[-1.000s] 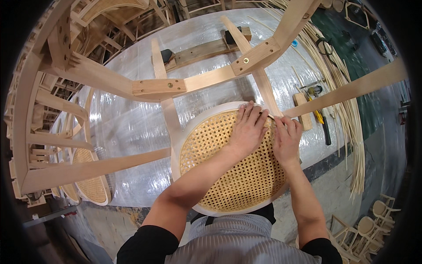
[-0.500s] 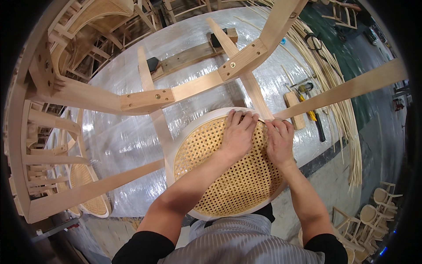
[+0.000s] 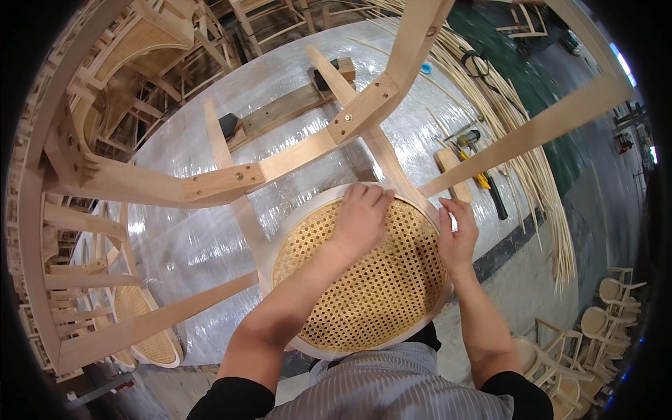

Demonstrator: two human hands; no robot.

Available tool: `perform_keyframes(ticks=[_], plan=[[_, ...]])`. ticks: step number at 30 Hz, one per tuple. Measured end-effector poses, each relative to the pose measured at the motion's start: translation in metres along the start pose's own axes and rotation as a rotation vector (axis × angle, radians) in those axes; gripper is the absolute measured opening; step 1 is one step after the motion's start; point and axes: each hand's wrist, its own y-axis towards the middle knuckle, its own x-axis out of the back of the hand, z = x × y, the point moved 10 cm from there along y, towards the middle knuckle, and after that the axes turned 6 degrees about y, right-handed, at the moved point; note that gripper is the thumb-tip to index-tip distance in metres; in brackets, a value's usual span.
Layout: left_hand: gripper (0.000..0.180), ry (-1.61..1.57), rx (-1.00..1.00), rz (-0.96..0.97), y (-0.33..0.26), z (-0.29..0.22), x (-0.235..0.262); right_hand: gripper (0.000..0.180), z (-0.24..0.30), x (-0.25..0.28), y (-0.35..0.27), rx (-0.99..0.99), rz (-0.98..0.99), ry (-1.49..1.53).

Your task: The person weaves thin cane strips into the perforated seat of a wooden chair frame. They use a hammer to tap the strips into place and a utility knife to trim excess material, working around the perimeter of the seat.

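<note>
A chair frame of pale bare wood [image 3: 297,152] lies tipped over in front of me, its legs spread outward. Its round seat [image 3: 360,301] faces up near my body, with yellow woven cane inside a pale rim. My left hand [image 3: 360,220] rests at the seat's far rim, fingers bent and pressed together; whatever lies under the fingertips is hidden. Just off the rim on the right, my right hand [image 3: 458,234] is curled, thumb and forefinger tips close together. Anything between them is too small to make out.
A plastic-covered table [image 3: 203,259] lies beneath. At the right are a wood block [image 3: 453,171], a yellow and black tool [image 3: 490,187], a screwdriver [image 3: 467,138] and a bundle of long cane strips [image 3: 528,161]. A wooden bar [image 3: 280,115] lies beyond; more chairs [image 3: 595,322] surround the area.
My right hand has drawn away from my left hand and off the rim to the right. The left hand stays at the far rim. The whole view has shifted slightly.
</note>
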Motion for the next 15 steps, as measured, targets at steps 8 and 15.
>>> perform_keyframes(ticks=[8, 15], plan=[[0.024, -0.297, 0.513, 0.535, 0.054, 0.068, -0.007, 0.031, -0.078, -0.038, 0.012, -0.78, 0.492, 0.451], [0.028, -0.227, 0.034, 0.381, 0.053, 0.03, 0.007, 0.015, 0.047, -0.025, 0.027, 0.13, 0.235, 0.006]])
